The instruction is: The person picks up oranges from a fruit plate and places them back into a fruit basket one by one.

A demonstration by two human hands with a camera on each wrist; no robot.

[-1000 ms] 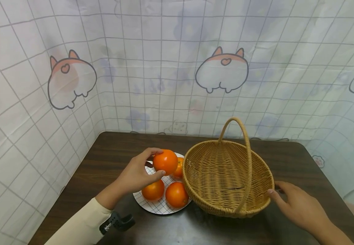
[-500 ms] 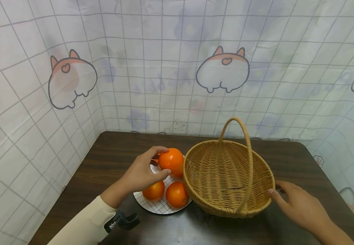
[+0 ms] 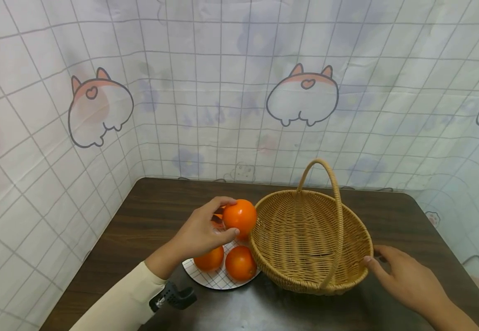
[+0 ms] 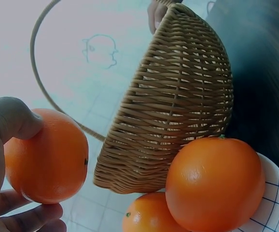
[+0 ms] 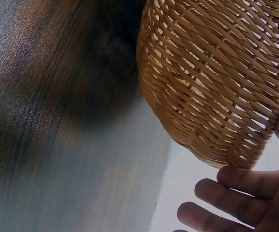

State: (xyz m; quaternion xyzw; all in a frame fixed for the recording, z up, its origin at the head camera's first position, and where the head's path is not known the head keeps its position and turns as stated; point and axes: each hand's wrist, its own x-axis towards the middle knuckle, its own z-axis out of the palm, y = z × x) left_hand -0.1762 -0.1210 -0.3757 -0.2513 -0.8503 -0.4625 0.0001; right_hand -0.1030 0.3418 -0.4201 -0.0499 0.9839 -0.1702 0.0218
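My left hand [image 3: 204,230] holds an orange [image 3: 241,217] between thumb and fingers, above the plate and right at the left rim of a wicker basket [image 3: 301,234]. In the left wrist view the held orange [image 4: 48,157] is apart from the basket wall [image 4: 173,96]. My right hand [image 3: 409,278] pinches the basket's right rim, thumb inside and fingertips against the outer weave [image 5: 212,82]. The basket's inside shows only bare weave, and it tilts toward me. A checked white plate [image 3: 199,277] bears more oranges [image 3: 241,263]; one is mostly hidden behind the held orange.
The basket's tall arched handle [image 3: 337,220] rises over its right half. A dark wooden table [image 3: 156,202] bears everything, with a patterned sheet [image 3: 206,92] behind it and at both sides. A black strap mount [image 3: 175,295] sits on my left wrist.
My left hand has carried the orange to the right, from over the plate up to the basket's left rim. The right hand and basket have stayed in place.
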